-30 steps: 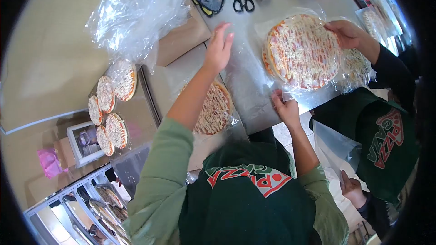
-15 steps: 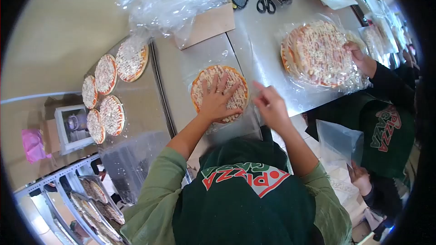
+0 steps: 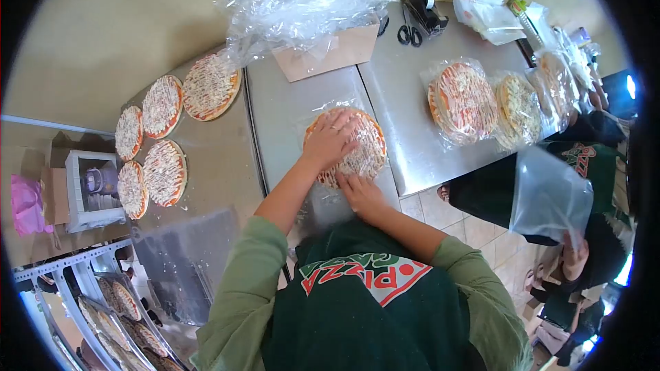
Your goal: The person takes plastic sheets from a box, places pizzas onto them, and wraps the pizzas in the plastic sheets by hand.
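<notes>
A pizza (image 3: 368,154) in clear plastic lies on the metal table in front of me. My left hand (image 3: 331,139) rests on its upper left part, palm down with the fingers apart. At the pizza's lower edge my right hand (image 3: 363,196) touches the wrapped surface, fingers spread. Loose plastic (image 3: 330,200) shows below the pizza, near my apron. Both hands press on the plastic over the topping and hold nothing.
Several unwrapped pizzas (image 3: 163,106) lie on the left table. A cardboard box (image 3: 320,60) holds plastic bags. Scissors (image 3: 410,36), a tape dispenser (image 3: 426,12) and wrapped pizzas (image 3: 467,103) are at right. A co-worker's hand (image 3: 575,255) holds a clear bag (image 3: 550,189).
My right hand has come down from the right onto the pizza's lower edge. My left hand has shifted up on the pizza. The co-worker's hand has left the wrapped pizzas. The view has shifted.
</notes>
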Motion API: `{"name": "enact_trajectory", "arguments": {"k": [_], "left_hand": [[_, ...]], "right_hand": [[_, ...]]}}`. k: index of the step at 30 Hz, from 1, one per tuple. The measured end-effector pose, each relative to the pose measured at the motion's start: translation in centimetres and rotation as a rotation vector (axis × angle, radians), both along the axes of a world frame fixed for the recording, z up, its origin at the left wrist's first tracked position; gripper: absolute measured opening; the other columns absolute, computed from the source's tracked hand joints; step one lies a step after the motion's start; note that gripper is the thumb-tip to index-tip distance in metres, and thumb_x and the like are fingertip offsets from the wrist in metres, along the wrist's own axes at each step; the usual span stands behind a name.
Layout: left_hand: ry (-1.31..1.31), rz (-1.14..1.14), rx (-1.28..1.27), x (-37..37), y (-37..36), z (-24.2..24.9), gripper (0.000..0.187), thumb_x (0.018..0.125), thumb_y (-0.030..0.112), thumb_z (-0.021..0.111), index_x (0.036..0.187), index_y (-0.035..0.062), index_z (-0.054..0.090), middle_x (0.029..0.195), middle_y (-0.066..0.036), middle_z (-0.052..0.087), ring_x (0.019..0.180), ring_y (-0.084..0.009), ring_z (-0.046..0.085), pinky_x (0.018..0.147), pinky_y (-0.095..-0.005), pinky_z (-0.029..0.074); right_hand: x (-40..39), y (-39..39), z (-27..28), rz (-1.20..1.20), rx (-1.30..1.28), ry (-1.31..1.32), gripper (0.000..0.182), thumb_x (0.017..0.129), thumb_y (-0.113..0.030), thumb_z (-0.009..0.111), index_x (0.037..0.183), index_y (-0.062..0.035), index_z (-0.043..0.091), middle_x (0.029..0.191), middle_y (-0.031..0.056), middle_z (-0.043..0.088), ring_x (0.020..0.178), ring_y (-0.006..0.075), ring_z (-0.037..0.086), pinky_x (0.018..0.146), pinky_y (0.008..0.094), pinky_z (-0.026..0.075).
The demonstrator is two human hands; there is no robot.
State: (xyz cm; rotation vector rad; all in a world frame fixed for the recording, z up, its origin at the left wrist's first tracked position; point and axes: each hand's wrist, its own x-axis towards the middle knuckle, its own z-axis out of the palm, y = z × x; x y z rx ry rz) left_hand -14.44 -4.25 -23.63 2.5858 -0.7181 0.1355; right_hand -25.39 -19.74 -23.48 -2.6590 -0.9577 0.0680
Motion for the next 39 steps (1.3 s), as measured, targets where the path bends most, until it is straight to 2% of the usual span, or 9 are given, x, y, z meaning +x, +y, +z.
{"name": "enact_trajectory", "arguments": {"k": [6, 8, 12, 14, 18, 27, 30, 36, 39], "left_hand": [[0.174, 0.471, 0.228, -0.6, 3.6, -1.4, 0.049, 0.087, 0.036, 0.045, 0.127, 0.0083, 0.043, 0.135, -0.018, 0.035, 0.125, -0.0336, 0.033, 0.104, -0.0461, 0.02], [0.03, 0.634, -0.002, -2.8, 5.7, -2.2, 0.047, 0.086, 0.03, 0.049, 0.126, 0.0059, 0.043, 0.131, -0.023, 0.037, 0.122, -0.0346, 0.036, 0.101, -0.0441, 0.026], [0.571, 1.096, -0.988, -9.0, 5.0, -4.2, 0.047, 0.089, 0.036, 0.047, 0.123, 0.0031, 0.044, 0.098, -0.011, 0.055, 0.088, -0.0221, 0.053, 0.08, -0.0327, 0.042], [0.821, 1.093, -1.179, -8.9, 3.8, -1.9, 0.046, 0.089, 0.038, 0.047, 0.121, 0.005, 0.046, 0.09, -0.008, 0.055, 0.077, -0.018, 0.052, 0.071, -0.031, 0.043], [1.165, 1.023, -1.232, -6.7, 3.4, 0.7, 0.041, 0.087, 0.043, 0.049, 0.11, 0.0098, 0.051, 0.09, -0.007, 0.055, 0.073, -0.0149, 0.049, 0.07, -0.0276, 0.039], [0.785, 0.971, -1.23, -6.5, 1.7, -0.6, 0.03, 0.086, 0.04, 0.054, 0.083, 0.0117, 0.045, 0.071, 0.001, 0.044, 0.064, -0.0109, 0.047, 0.058, -0.0291, 0.041], [0.914, 0.981, -1.145, -4.6, 0.2, 0.8, 0.028, 0.088, 0.037, 0.051, 0.092, 0.0095, 0.049, 0.078, 0.0, 0.051, 0.072, -0.0121, 0.052, 0.065, -0.0298, 0.045], [1.156, 0.423, -1.509, 5.3, -9.6, 7.5, 0.043, 0.088, 0.028, 0.048, 0.122, 0.0016, 0.045, 0.116, -0.008, 0.054, 0.106, -0.0173, 0.051, 0.092, -0.0309, 0.04], [1.082, 0.277, -1.593, 11.9, -13.9, 6.5, 0.046, 0.089, 0.03, 0.046, 0.127, 0.0044, 0.041, 0.123, -0.009, 0.049, 0.115, -0.0209, 0.045, 0.098, -0.0342, 0.035]], "right_hand": [[1.8, -2.3, 2.5, 0.014, 0.115, 0.426, 0.039, 0.083, -0.018, 0.05, 0.118, -0.0012, 0.047, 0.091, 0.0169, 0.053, 0.085, 0.0308, 0.056, 0.073, 0.0401, 0.047], [4.7, -4.0, 2.7, -0.317, 0.393, 0.05, 0.033, 0.083, -0.023, 0.054, 0.106, 0.0007, 0.055, 0.091, 0.0175, 0.056, 0.084, 0.0312, 0.057, 0.071, 0.0403, 0.048], [10.8, -7.2, -3.1, -0.703, 0.555, 0.325, 0.035, 0.076, -0.029, 0.061, 0.093, 0.0014, 0.057, 0.09, 0.0166, 0.059, 0.08, 0.028, 0.059, 0.07, 0.0377, 0.048], [12.7, -7.1, -4.5, -0.661, 0.788, 0.796, 0.04, 0.071, -0.032, 0.065, 0.091, 0.0021, 0.057, 0.088, 0.0167, 0.061, 0.077, 0.0267, 0.06, 0.07, 0.0356, 0.048], [12.8, -6.5, -2.1, -0.591, 0.746, 0.763, 0.045, 0.068, -0.036, 0.067, 0.088, 0.0038, 0.057, 0.08, 0.0149, 0.059, 0.073, 0.0229, 0.059, 0.067, 0.0339, 0.047], [12.8, -7.5, -3.2, -0.451, 0.858, 0.969, 0.056, 0.069, -0.032, 0.068, 0.105, 0.0065, 0.051, 0.091, 0.0185, 0.06, 0.084, 0.026, 0.059, 0.074, 0.0351, 0.046], [12.1, -9.4, -0.2, -0.551, 0.929, 0.913, 0.054, 0.071, -0.03, 0.068, 0.107, 0.0061, 0.049, 0.092, 0.0182, 0.06, 0.085, 0.0238, 0.059, 0.076, 0.0347, 0.046], [19.2, -20.4, 8.9, -0.515, 1.214, 0.74, 0.043, 0.078, -0.026, 0.064, 0.109, 0.001, 0.052, 0.083, 0.0081, 0.062, 0.068, 0.0134, 0.058, 0.06, 0.0252, 0.047], [26.9, -25.4, 11.1, -0.569, 1.02, 0.623, 0.036, 0.079, -0.022, 0.06, 0.107, 0.0005, 0.054, 0.077, 0.0057, 0.06, 0.063, 0.0123, 0.055, 0.056, 0.0266, 0.045]]}}
